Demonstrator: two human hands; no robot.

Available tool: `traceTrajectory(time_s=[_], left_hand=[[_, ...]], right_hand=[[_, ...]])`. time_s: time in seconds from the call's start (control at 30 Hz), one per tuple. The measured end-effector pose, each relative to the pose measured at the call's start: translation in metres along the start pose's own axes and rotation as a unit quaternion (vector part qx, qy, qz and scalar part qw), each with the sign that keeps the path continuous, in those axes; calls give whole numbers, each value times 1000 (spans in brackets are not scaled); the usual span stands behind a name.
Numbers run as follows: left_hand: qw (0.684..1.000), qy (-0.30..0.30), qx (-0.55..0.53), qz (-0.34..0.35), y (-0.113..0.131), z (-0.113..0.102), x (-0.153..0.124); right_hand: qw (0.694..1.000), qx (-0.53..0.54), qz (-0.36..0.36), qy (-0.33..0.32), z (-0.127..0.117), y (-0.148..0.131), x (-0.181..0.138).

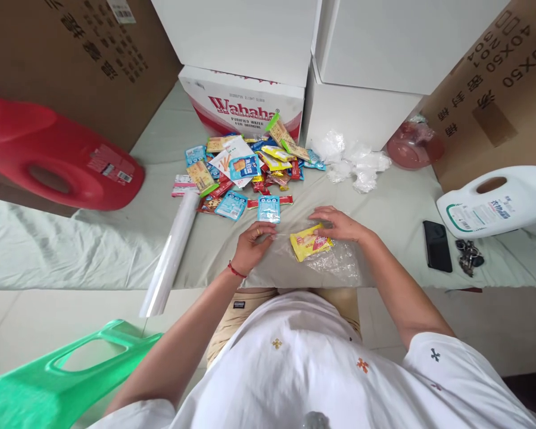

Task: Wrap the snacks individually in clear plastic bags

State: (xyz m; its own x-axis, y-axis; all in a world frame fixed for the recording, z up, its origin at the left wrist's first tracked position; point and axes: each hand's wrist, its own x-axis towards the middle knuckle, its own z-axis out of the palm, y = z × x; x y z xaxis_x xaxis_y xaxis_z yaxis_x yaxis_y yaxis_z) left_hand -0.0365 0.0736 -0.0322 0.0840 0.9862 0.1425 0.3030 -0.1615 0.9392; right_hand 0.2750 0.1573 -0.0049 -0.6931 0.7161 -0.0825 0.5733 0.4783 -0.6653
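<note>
A yellow snack packet (304,244) lies on a sheet of clear plastic film (339,263) near the table's front edge. My right hand (337,225) is over the packet's right end, fingers stretched out and thumb touching the wrapper. Left of the packet, my left hand (254,247) has its fingers and thumb closed at the film's left edge; the film there is thin and hard to see. A light-blue snack packet (268,208) lies just beyond my left fingertips.
Behind are a pile of snack packets (245,167), a Wahaha carton (245,107) and crumpled plastic (360,164). A film roll (172,253) overhangs the edge at left. Rightward lie a phone (438,246), keys (469,257) and a white jug (500,205). A red jug (107,173) stands left.
</note>
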Motion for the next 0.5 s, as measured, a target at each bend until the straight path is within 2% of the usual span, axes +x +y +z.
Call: traceTrajectory(time_s=[0.2, 0.37, 0.5], left_hand=[[998, 20, -55, -20, 0, -1, -2], [997, 24, -71, -26, -4, -3, -4], [999, 9, -41, -20, -11, -9, -7]], right_hand=[[997, -64, -30, -10, -5, -10, -5], [995, -85, -19, 51, -4, -17, -9], [993, -67, -33, 96, -1, -24, -14]])
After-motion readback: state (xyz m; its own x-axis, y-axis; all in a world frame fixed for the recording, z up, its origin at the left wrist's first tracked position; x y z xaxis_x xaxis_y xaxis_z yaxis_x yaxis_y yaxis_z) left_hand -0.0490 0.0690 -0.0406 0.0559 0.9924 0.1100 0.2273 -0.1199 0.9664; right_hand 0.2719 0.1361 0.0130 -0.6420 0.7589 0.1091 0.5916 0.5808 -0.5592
